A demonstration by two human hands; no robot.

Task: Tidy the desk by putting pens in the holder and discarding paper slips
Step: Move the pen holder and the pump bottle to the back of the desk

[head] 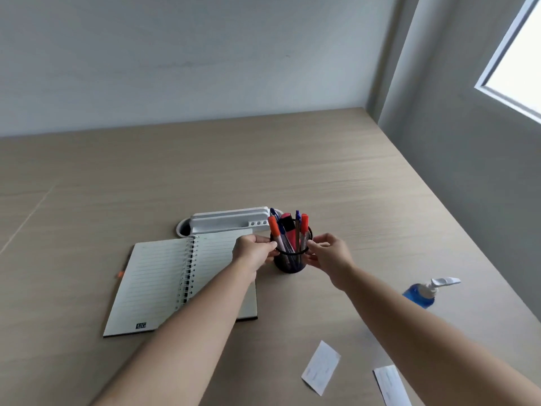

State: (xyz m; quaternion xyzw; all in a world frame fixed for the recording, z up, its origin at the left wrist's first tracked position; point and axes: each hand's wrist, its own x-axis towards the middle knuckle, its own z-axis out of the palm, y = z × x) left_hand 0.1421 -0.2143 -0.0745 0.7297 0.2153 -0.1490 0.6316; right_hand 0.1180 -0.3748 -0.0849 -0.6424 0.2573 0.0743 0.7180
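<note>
A black mesh pen holder (289, 263) stands on the wooden desk (351, 186), filled with several pens (285, 230) with orange, blue and red caps. My left hand (254, 252) touches the holder's left rim with its fingertips. My right hand (330, 254) cups the right side, fingers on the rim. Two white paper slips lie near the front: one (320, 367) flat on the desk, the other (390, 385) partly under my right forearm. An orange-tipped pen (120, 273) peeks out from beneath the notebook's left edge.
An open spiral notebook (164, 282) lies left of the holder, under my left forearm. A white desk tray (231, 219) sits behind it over a cable hole. A blue pump bottle (424, 293) stands at right near the wall. A window is at upper right.
</note>
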